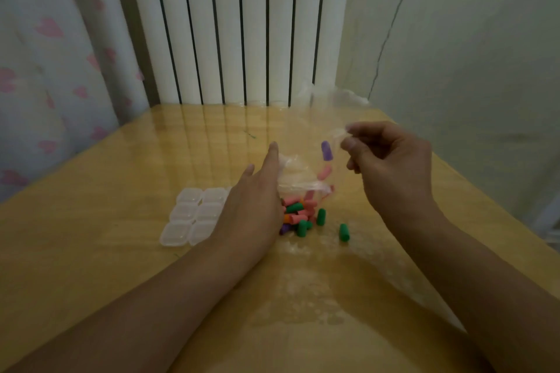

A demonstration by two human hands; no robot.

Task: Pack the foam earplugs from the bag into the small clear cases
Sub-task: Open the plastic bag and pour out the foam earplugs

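My right hand point(391, 157) pinches the upper end of a clear plastic bag point(331, 142) and holds it raised and tilted over the table. A purple earplug point(326, 150) and a pink one point(323, 172) sit inside the hanging bag. Below its mouth lies a pile of pink, green, orange and purple foam earplugs point(298, 215). One green earplug point(343, 232) lies apart to the right. My left hand point(257, 206) is flat with fingers apart, beside the pile and touching the bag's lower edge. A block of small clear cases point(191, 215) sits just left of that hand.
The wooden table point(121, 251) has a glossy clear cover. A white radiator point(236, 24) stands behind the far edge, a heart-patterned curtain point(45, 70) at the left, and a wall at the right. Crumpled clear plastic point(336, 94) lies at the far edge.
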